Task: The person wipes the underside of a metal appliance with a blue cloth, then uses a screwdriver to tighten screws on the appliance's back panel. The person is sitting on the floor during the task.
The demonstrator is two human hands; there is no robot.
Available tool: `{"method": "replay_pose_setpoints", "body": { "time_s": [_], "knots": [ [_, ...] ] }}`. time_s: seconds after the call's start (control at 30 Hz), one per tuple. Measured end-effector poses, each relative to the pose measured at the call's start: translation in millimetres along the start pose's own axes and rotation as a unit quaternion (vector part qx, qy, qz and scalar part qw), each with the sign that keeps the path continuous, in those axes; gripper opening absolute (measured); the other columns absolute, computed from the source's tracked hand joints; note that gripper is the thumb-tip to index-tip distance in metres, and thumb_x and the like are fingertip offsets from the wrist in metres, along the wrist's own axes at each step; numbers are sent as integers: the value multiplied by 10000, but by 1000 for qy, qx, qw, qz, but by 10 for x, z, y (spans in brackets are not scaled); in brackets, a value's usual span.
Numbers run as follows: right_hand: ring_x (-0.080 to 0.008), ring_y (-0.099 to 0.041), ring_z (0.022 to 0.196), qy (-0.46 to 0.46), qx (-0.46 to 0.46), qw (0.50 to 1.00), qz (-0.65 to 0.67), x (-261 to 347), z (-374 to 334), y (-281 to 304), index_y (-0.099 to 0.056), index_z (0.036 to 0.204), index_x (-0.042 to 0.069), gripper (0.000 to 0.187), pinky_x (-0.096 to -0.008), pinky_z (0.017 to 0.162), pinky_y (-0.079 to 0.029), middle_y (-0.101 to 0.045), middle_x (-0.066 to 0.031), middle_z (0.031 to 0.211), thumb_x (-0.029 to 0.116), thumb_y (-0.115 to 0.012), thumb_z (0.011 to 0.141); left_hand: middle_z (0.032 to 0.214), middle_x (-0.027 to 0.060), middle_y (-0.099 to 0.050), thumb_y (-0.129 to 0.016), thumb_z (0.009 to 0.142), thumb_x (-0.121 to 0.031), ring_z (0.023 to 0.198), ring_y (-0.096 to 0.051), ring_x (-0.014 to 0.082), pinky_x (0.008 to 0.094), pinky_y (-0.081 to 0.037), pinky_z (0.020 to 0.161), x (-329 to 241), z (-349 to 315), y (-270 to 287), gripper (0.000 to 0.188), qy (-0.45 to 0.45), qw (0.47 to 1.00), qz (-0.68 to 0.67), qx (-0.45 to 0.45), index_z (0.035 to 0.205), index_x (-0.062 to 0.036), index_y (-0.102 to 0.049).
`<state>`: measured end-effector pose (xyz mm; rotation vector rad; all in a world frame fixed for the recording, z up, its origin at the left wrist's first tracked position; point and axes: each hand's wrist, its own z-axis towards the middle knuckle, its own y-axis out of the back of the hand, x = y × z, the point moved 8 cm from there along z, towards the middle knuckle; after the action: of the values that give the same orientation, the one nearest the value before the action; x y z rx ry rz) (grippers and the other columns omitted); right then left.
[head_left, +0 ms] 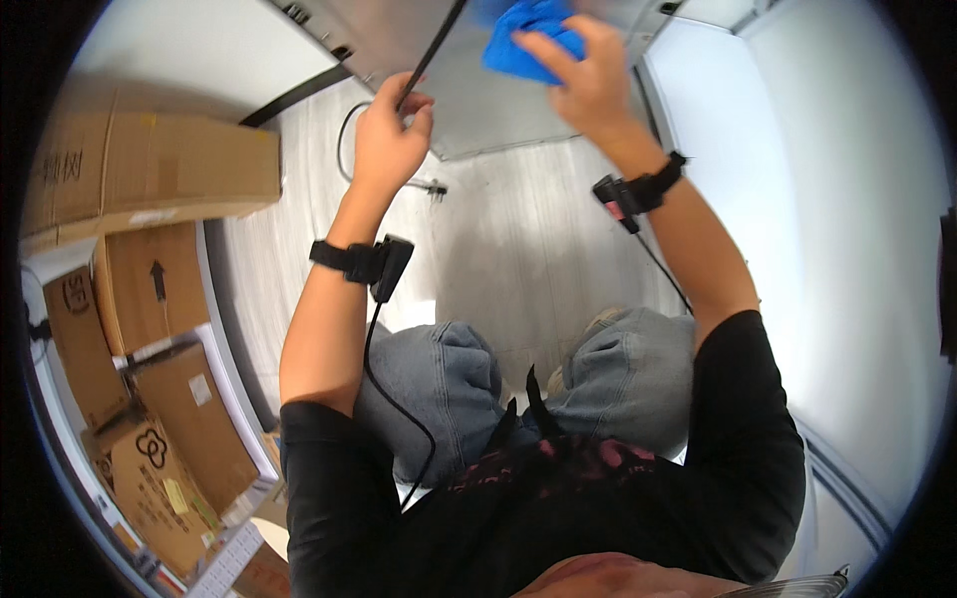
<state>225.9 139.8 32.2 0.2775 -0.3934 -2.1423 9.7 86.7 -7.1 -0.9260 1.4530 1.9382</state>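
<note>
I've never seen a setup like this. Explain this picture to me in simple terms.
There is no robot here: these are a person's two bare hands, seen from a wide fisheye camera on their head, looking down. That is why straight edges bend.

The left hand holds a black cable. The right hand holds a blue cloth by a grey panel. Each wrist wears a strapped black device.

On the pale floor lies a black plug; cardboard boxes stand at the left.
</note>
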Motion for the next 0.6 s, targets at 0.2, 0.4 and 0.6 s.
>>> {"method": "replay_pose_setpoints", "body": {
  "time_s": [0.2, 0.4, 0.6],
  "knots": [
    [-240, -509, 898, 6, 141, 990, -26, 119, -235, -192, -664, 1072, 321, 467, -360, 719, -391, -513, -32, 987, 30, -617, 709, 1137, 93, -596, -568, 837, 55, 1042, -588, 176, 301, -488, 845, -32, 72, 20, 410, 2, 995, -102, 1, 1229, -33, -484],
    [-269, -487, 957, -76, 9, 997, -23, -245, -35, 275, -649, 1075, 348, 531, -386, 793, -410, -477, -44, 1063, 12, -646, 664, 1136, 94, -590, -557, 821, 84, 1066, -572, 181, 306, -465, 894, 12, 40, -16, 380, 5, 992, -124, -11, 1180, -21, -487],
    [-278, -475, 981, -75, 19, 997, -30, -213, -234, 100, -644, 1073, 362, 531, -392, 820, -414, -452, -43, 1047, 11, -640, 674, 1098, 103, -596, -560, 812, 95, 1041, -578, 185, 307, -457, 910, 43, 134, 75, 357, -1, 991, -133, -30, 1150, -2, -496]
  ]
}}
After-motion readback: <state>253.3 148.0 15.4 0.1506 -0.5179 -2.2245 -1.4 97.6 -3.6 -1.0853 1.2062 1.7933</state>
